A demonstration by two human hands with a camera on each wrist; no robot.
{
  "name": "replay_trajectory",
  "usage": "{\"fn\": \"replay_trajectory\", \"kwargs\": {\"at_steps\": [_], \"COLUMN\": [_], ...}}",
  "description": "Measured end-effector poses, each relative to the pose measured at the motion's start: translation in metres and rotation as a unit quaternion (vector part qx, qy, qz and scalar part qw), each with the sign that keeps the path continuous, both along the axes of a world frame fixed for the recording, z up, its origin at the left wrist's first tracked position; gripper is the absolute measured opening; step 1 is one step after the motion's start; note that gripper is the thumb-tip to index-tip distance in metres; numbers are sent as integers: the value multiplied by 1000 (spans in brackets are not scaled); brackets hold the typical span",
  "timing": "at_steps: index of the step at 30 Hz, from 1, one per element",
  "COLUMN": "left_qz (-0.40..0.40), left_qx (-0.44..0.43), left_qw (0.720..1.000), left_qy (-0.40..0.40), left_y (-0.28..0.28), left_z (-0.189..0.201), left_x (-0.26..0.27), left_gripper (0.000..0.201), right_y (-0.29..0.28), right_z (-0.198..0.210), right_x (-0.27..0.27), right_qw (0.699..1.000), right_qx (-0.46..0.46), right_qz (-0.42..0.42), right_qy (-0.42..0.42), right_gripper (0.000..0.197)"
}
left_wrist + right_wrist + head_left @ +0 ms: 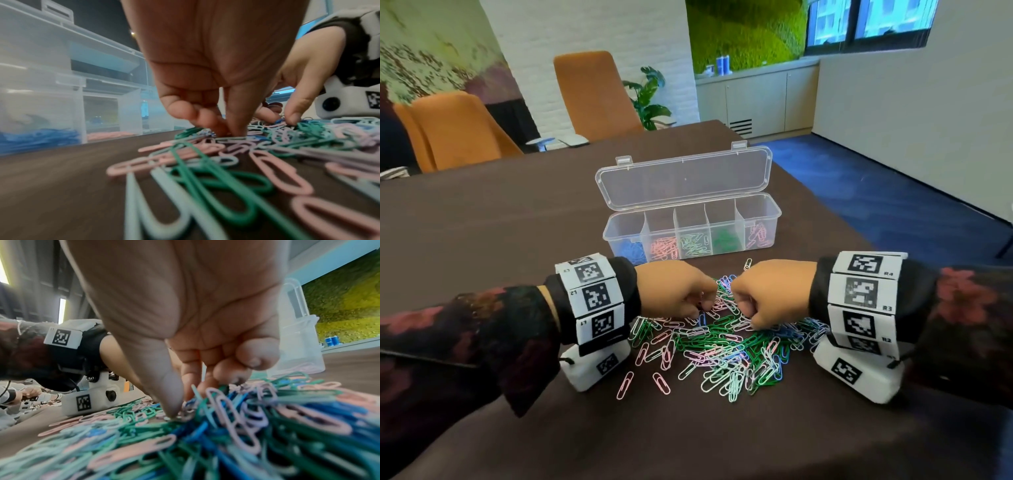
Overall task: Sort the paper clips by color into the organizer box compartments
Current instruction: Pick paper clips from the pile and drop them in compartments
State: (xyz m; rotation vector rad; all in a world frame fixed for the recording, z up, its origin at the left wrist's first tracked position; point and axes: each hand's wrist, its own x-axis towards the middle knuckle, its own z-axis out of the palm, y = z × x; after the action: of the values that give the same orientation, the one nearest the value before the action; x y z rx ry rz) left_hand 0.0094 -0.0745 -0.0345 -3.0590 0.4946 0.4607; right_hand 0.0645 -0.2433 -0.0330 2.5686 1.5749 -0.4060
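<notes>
Both hands are curled with fingertips down in the pile of paper clips (726, 346): the left hand (674, 291) and right hand (767, 294) each seem to pinch clips, though blur hides which. Behind the pile on the brown table (517, 219), the open organizer box (690, 236) holds sorted clips in 5 compartments.

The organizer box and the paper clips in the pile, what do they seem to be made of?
Organizer box: it looks like clear, slightly frosted plastic with a glossy finish; the sorted clips show through its walls, and the lid has moulded latches.
Paper clips: probably bent wire with a smooth coloured coating, plastic or paint, in green, pink, blue and pale mint; no bare metal shows, so the core is a guess.
</notes>
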Motion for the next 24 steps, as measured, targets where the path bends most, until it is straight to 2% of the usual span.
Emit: {"fn": "replay_trajectory", "kwargs": {"at_steps": [3, 8, 12, 16, 21, 24], "left_qz": [11, 9, 2, -1, 19, 28], "left_qx": [-40, -55, -61, -66, -95, -79], "left_qw": [999, 998, 997, 996, 995, 996], "left_qy": [11, 26, 43, 59, 34, 20], "left_y": [6, 6, 4, 5, 10, 12], "left_z": [-3, -10, -10, -8, -2, 1], "left_x": [1, 0, -2, -1, -2, -1], "left_gripper": [16, 13, 8, 25, 10, 5], "right_y": [-1, -3, -6, -8, -11, -12], "right_z": [0, 1, 4, 5, 4, 6], "right_x": [1, 2, 5, 8, 13, 20], "right_qw": [1000, 999, 997, 995, 991, 990], "right_qx": [14, 37, 60, 79, 109, 115], "right_qz": [6, -6, -35, -42, -63, -79], "right_qy": [2, 24, 44, 54, 44, 14], "right_gripper": [13, 23, 19, 22, 25, 21]}}
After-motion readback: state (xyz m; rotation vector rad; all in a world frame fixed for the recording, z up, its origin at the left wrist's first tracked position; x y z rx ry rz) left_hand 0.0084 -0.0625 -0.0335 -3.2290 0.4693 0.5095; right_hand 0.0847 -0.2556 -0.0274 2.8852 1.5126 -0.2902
